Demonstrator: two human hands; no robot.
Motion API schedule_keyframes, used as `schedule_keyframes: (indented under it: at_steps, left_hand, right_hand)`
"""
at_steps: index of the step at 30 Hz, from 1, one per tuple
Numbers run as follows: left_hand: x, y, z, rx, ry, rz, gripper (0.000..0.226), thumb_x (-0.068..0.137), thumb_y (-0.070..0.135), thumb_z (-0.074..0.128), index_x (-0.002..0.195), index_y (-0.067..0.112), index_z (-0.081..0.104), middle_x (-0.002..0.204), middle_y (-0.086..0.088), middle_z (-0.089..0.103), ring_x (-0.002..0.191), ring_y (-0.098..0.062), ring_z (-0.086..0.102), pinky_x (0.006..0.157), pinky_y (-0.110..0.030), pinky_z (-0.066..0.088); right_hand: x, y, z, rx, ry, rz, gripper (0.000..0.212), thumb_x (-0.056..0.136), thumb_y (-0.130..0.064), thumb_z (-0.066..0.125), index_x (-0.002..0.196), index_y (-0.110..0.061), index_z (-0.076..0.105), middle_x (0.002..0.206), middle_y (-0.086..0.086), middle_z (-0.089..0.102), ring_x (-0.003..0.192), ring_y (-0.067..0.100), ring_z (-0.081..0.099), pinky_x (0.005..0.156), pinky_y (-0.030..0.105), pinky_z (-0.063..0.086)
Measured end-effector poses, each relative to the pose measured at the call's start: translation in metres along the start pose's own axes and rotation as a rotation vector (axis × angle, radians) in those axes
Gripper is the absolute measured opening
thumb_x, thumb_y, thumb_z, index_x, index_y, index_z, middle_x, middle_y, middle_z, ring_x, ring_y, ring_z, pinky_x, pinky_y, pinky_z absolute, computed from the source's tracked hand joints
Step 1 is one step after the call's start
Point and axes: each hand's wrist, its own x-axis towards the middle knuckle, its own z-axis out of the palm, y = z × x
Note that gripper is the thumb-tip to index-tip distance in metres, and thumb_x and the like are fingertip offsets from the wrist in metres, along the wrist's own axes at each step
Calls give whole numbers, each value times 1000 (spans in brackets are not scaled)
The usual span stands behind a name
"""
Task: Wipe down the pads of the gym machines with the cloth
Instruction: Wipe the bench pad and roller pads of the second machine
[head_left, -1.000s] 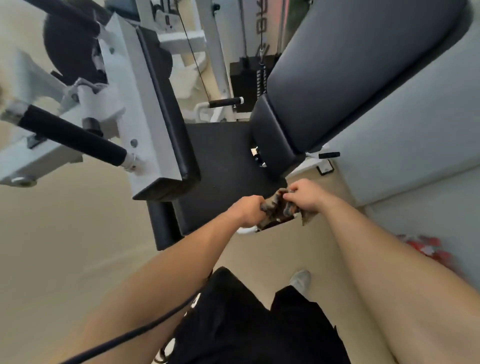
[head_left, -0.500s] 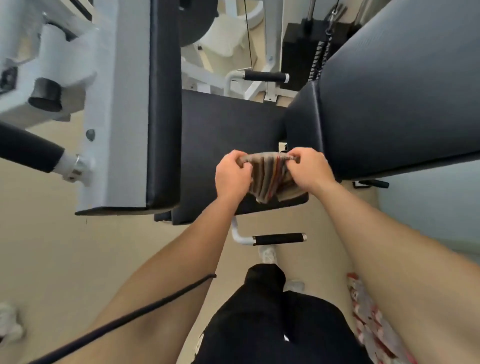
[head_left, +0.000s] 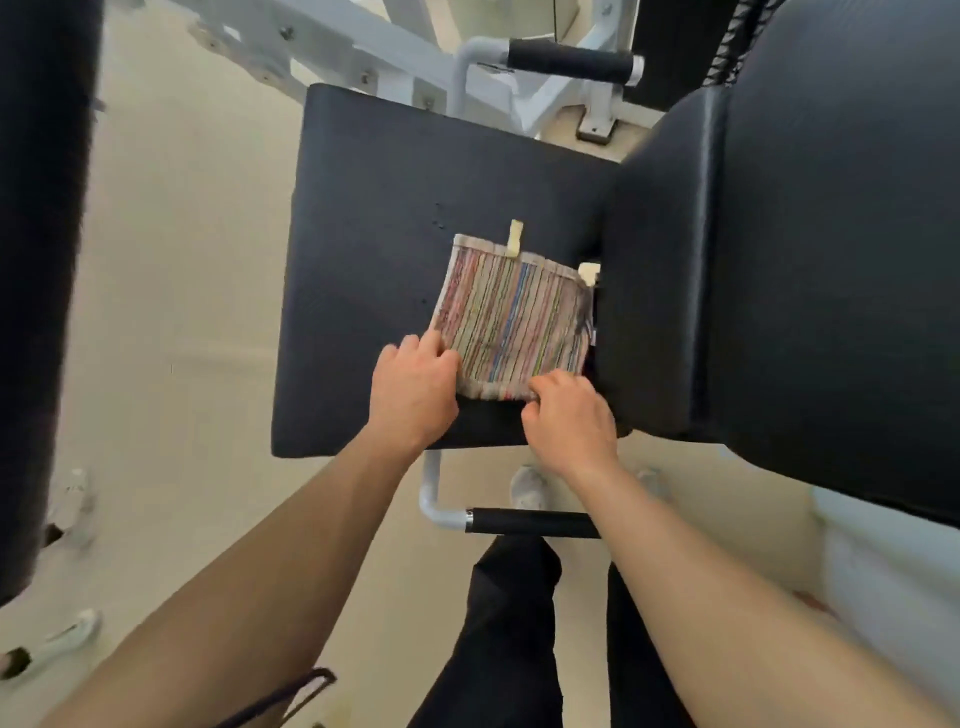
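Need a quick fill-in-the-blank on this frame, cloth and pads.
The cloth lies spread flat on the black ___ pad.
The left hand and right hand both touch the cloth's ___ edge.
The cloth's pattern is colourful ___.
The backrest stands on the cloth's ___ side.
Missing: seat; near; stripes; right.

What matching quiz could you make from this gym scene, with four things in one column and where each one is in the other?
Things:
1. cloth
2. seat pad
3. left hand
4. near handle

Places:
A. past the pad's near edge, by the person's legs
B. spread flat on the seat pad
C. at the cloth's near left corner
D. black, lying under the cloth

Pairs: 1-B, 2-D, 3-C, 4-A
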Motion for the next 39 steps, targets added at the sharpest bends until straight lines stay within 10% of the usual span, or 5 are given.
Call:
schedule_keyframes:
  at_steps: [5, 10, 22, 32, 39]
  left_hand:
    - [6, 19, 16, -80, 89, -5, 37, 88, 43, 48, 90, 18, 74, 102, 0, 62, 88, -19, 55, 71, -33, 51]
    - [64, 25, 51, -82, 125, 129, 56, 105, 33, 35, 156, 12, 31, 165, -15, 22, 154, -31, 20, 123, -49, 24]
    - [214, -10, 24, -70, 291, -97, 60, 106, 36, 18, 160, 10, 13, 169, -11, 9, 156, -24, 7, 126, -43, 2]
    - [30, 2, 81, -55, 165, -20, 55, 107, 23, 28, 155, -3, 24, 164, -23, 18, 153, -34, 16, 124, -49, 23]
    - [151, -4, 48, -163, 311, -173, 55, 106, 21, 29, 157, 1, 19, 166, -20, 15, 155, -29, 14, 126, -42, 10]
  right_hand:
    - [14, 3, 37, 0, 132, -3, 46, 94, -38, 44, 135, -20, 53, 145, 6, 43, 132, 26, 43, 105, 42, 43]
    - [86, -4, 61, -67, 139, -32, 67, 106, -43, 20, 159, -19, -13, 167, 8, -18, 154, 25, -16, 127, 46, 1]
    - [237, -33, -3, -70, 377, -75, 60, 105, -41, 13, 160, -25, -4, 169, -1, -10, 156, 18, -9, 126, 42, -4]
    - [72, -23, 93, -102, 223, -116, 64, 105, -49, 9, 161, -19, -4, 169, 6, -10, 156, 23, -8, 126, 45, 3]
    - [196, -33, 17, -112, 278, -216, 60, 105, -46, 11, 159, -27, -5, 168, -3, -14, 155, 17, -13, 126, 42, -2]
